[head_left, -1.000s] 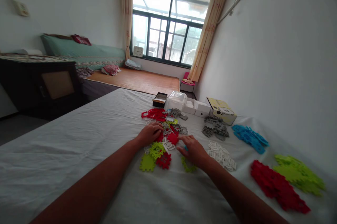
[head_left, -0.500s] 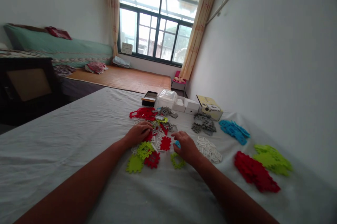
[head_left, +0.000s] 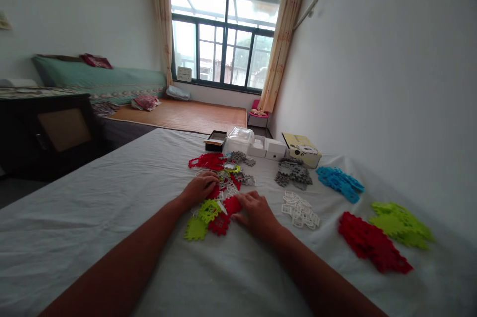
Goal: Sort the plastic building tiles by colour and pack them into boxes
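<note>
Loose interlocking plastic pieces lie in a mixed pile on the grey sheet. My left hand [head_left: 202, 188] rests at the pile's left side, its fingers curled over a red interlocking piece [head_left: 213, 192]; the fingertips are partly hidden. Close by on the right, my right hand [head_left: 258, 211] has its thumb and fingers at the edge of a red square interlocking piece [head_left: 231, 204]. Below the hands are a lime lattice piece [head_left: 209, 211], a solid lime piece [head_left: 196, 228] and a red lattice piece [head_left: 219, 224]. White lattice pieces [head_left: 228, 189] show between the hands.
Sorted heaps lie to the right: grey pieces [head_left: 293, 174], white pieces [head_left: 301, 210], blue pieces [head_left: 340, 184], red pieces [head_left: 372, 242] and lime pieces [head_left: 402, 225]. Behind stand a black box [head_left: 215, 141], a clear plastic container [head_left: 240, 139], white boxes [head_left: 275, 148] and a yellow box [head_left: 302, 149].
My right hand has moved left onto the red square piece, which now sits tilted. The lime ring and blue piece near that hand no longer show. My left hand stays at the pile.
</note>
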`<state>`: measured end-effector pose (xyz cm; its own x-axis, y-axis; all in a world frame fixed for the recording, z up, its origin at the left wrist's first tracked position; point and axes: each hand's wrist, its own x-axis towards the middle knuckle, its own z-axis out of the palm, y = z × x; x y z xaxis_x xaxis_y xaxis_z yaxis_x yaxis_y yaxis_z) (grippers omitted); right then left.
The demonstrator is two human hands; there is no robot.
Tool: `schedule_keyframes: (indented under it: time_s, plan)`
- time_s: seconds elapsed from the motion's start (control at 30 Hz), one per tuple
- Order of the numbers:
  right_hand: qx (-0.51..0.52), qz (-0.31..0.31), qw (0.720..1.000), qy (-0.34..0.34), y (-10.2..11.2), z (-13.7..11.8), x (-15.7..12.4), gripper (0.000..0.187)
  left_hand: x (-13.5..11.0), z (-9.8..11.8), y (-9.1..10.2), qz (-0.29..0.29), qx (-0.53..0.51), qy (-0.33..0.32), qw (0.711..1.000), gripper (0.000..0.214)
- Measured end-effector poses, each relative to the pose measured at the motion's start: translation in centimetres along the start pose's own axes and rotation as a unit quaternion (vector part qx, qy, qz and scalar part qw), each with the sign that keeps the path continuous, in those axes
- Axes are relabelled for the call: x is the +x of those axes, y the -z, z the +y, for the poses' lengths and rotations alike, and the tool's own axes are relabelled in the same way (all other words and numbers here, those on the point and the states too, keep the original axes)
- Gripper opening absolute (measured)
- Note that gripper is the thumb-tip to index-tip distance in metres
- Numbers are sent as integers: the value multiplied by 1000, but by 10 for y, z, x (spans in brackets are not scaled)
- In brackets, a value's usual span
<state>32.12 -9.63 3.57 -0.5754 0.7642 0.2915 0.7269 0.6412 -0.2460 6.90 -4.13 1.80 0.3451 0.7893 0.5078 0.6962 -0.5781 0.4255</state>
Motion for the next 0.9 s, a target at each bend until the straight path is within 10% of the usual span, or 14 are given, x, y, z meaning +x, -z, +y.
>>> schedule_keyframes:
  time_s: [0.37, 0.73, 0.9]
  plan:
    - [-34, 85, 995, -37, 40, 0, -12, 38, 2, -7, 1, -6, -9, -10, 1000, 29]
    - [-177, 119, 896, -390, 139, 165, -154, 40, 4, -8, 1, -8, 8, -10, 1000, 32]
    - [-162, 44, 893, -417, 155, 194, -177, 36, 4, -11, -1, -7, 16, -17, 1000, 32]
